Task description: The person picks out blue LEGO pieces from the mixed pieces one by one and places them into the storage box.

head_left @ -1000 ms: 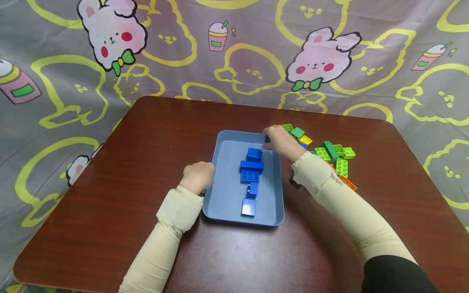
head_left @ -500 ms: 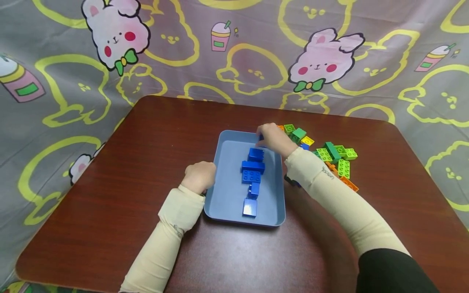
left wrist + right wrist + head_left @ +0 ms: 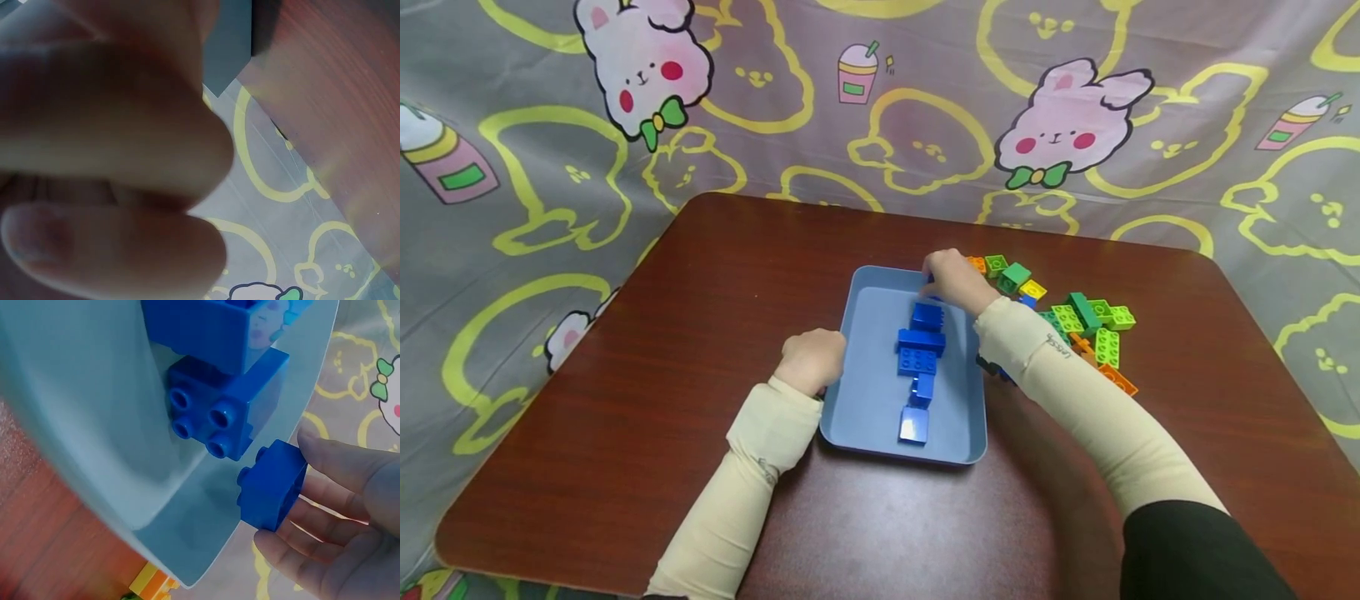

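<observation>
In the head view's upper middle, the right hand (image 3: 958, 282) pinches a small blue block (image 3: 272, 484) at the far end of the tray (image 3: 867, 367), just past a line of blue blocks (image 3: 917, 361); the left hand (image 3: 811, 360) curls its fingers by the left edge, gripping or not, I can't tell; the right sleeve (image 3: 1033, 350) hides some bright blocks (image 3: 1107, 347) at right.

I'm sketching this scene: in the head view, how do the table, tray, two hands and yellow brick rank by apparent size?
1. Table
2. Tray
3. Left hand and right hand: too alike to rank
4. Yellow brick
</observation>
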Motion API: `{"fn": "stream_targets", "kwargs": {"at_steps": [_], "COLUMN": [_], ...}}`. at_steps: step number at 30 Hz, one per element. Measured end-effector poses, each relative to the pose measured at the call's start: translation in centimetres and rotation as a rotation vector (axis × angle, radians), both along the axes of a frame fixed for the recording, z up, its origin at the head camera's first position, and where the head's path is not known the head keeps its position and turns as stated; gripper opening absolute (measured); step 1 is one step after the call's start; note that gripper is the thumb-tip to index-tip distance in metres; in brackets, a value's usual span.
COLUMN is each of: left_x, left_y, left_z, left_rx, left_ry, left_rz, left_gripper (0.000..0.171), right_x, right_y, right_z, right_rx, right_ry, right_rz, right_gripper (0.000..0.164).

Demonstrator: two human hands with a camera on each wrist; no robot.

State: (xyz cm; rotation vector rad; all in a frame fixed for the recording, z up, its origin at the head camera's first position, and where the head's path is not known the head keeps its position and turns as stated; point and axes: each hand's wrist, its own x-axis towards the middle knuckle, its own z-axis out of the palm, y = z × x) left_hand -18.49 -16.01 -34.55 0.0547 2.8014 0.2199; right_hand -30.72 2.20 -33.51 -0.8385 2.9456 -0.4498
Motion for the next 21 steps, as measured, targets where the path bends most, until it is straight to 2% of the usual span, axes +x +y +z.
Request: {"fn": "stream_targets", "kwargs": {"at_steps": [9, 21], "left_x": [-0.2, -0.1], "left_y": [0.0, -0.1], "left_z": [-0.1, -0.1], "left_rx": [-0.014, -0.003], "left_ry": [-0.007, -0.002], "left_rz": [-0.002, -0.003], "left_gripper": [0.020, 0.023], "right_x": [-0.2, -0.6], "right_y": [-0.5, -1.5], "right_z": [-0.1, -0.7], "right_rx": [0.102, 0.282], "right_ry": [-0.014, -0.006], "right_rz": [-0.006, 0.076], "right_gripper": [0.026, 0.022]}}
